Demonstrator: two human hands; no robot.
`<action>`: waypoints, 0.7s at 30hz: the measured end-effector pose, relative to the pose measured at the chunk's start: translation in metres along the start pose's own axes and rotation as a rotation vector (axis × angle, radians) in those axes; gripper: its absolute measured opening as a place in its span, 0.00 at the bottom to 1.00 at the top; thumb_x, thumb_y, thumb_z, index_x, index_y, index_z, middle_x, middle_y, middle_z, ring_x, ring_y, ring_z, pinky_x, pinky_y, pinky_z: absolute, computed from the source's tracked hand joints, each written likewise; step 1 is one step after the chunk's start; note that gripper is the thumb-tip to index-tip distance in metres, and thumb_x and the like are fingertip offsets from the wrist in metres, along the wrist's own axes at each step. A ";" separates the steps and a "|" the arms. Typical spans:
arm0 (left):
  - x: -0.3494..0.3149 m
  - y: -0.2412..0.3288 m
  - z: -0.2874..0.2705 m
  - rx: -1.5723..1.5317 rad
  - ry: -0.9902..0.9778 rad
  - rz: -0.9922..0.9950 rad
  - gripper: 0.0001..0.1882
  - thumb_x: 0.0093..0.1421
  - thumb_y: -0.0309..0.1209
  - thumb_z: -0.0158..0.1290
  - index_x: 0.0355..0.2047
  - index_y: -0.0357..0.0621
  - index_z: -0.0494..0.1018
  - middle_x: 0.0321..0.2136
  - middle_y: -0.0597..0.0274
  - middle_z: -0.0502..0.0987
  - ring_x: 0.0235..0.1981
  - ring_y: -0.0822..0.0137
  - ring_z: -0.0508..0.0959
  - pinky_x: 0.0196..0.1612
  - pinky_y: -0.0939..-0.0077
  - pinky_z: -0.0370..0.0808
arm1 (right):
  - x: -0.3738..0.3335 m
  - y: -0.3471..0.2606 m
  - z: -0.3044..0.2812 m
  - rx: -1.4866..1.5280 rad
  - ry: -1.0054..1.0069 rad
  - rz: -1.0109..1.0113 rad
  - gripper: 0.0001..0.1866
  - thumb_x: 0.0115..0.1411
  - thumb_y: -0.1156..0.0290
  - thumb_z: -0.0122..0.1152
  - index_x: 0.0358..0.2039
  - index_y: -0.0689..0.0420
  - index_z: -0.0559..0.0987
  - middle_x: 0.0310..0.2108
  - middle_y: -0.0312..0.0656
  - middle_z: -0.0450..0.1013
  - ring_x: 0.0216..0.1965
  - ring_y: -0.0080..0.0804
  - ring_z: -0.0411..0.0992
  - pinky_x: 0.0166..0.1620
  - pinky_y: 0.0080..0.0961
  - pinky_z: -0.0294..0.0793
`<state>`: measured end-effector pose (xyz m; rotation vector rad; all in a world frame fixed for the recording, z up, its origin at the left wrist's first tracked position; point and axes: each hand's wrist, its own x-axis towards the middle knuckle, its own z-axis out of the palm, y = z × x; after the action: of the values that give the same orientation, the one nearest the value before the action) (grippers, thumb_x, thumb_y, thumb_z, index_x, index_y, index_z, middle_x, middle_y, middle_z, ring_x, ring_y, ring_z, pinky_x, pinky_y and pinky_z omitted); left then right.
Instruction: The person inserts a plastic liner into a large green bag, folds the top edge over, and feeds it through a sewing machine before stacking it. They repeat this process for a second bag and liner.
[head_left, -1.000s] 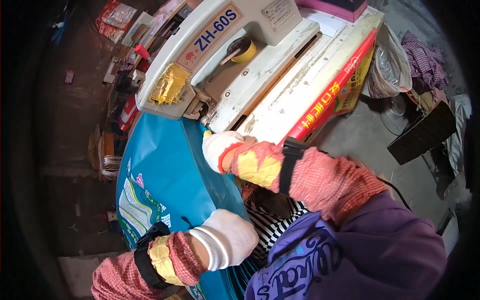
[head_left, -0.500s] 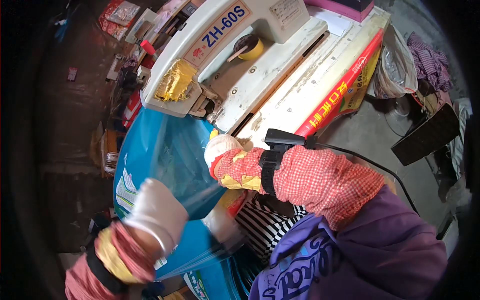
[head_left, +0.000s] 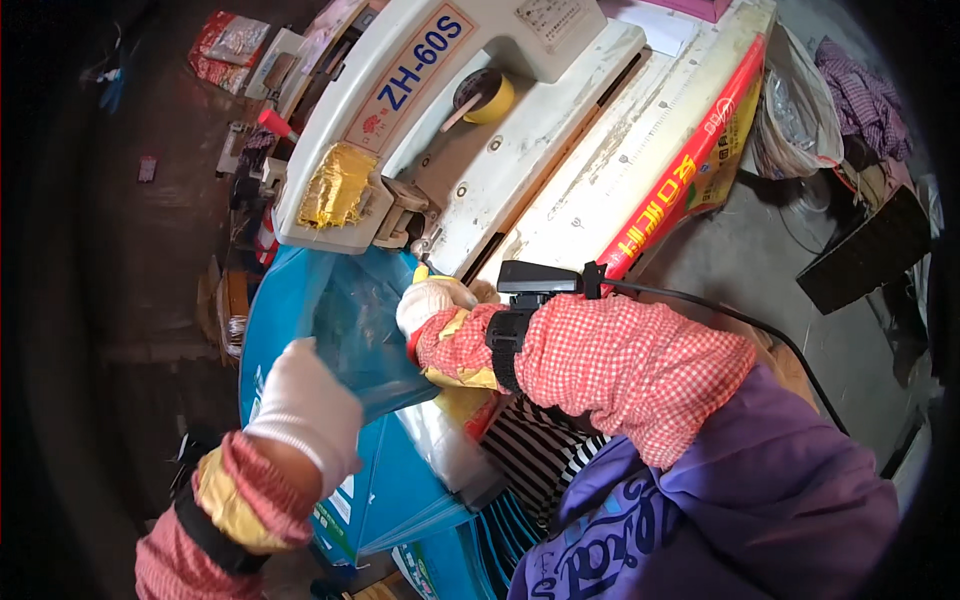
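Note:
A large blue plastic bag (head_left: 345,305) hangs beneath the head of a white sewing-type machine (head_left: 420,90), its upper edge close to the metal foot (head_left: 430,240). My right hand (head_left: 435,297), in a white glove with a yellow fingertip, is closed on the bag's edge beside that foot. My left hand (head_left: 310,410), also in a white glove, is closed at the bag's near left side; its fingertips are hidden, though it appears to grip the plastic. Clear plastic (head_left: 440,450) hangs below my right wrist.
A roll of yellow tape (head_left: 490,97) with a stick in it sits on the machine bed. A red and yellow strip (head_left: 680,180) covers the table's edge. To the right hangs a white sack (head_left: 795,110); a black cable (head_left: 730,308) runs from my right wrist device.
My left hand has moved up and closer to the machine, and its blur is gone. My right hand stays by the foot. The whole view has shifted slightly, and the bag's lower folds have changed shape.

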<state>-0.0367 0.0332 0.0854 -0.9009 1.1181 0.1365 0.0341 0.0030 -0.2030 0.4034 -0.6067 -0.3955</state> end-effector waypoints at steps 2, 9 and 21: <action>0.005 0.018 0.031 -0.008 -0.106 -0.053 0.14 0.55 0.40 0.49 0.37 0.50 0.77 0.36 0.60 0.78 0.47 0.70 0.72 0.48 0.79 0.65 | -0.007 0.012 0.012 0.079 0.173 -0.049 0.16 0.47 0.55 0.57 0.21 0.58 0.76 0.22 0.47 0.72 0.24 0.47 0.72 0.31 0.40 0.73; 0.015 0.084 -0.027 -0.328 0.246 0.455 0.07 0.49 0.32 0.50 0.20 0.47 0.77 0.19 0.57 0.76 0.26 0.57 0.77 0.31 0.65 0.71 | 0.120 -0.020 -0.079 -0.715 -1.316 0.268 0.19 0.38 0.57 0.68 0.26 0.58 0.80 0.25 0.48 0.75 0.25 0.47 0.73 0.32 0.42 0.74; -0.038 -0.043 -0.006 -0.194 0.403 -0.108 0.16 0.47 0.47 0.55 0.21 0.47 0.79 0.21 0.62 0.78 0.40 0.60 0.75 0.54 0.65 0.59 | 0.102 0.006 0.005 -2.954 -0.128 0.807 0.16 0.40 0.61 0.67 0.26 0.60 0.80 0.21 0.43 0.75 0.23 0.45 0.73 0.27 0.45 0.73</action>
<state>-0.0367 0.0141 0.1396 -1.1941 1.4428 -0.0293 0.1093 -0.0405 -0.1491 -2.5966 0.2275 -0.1588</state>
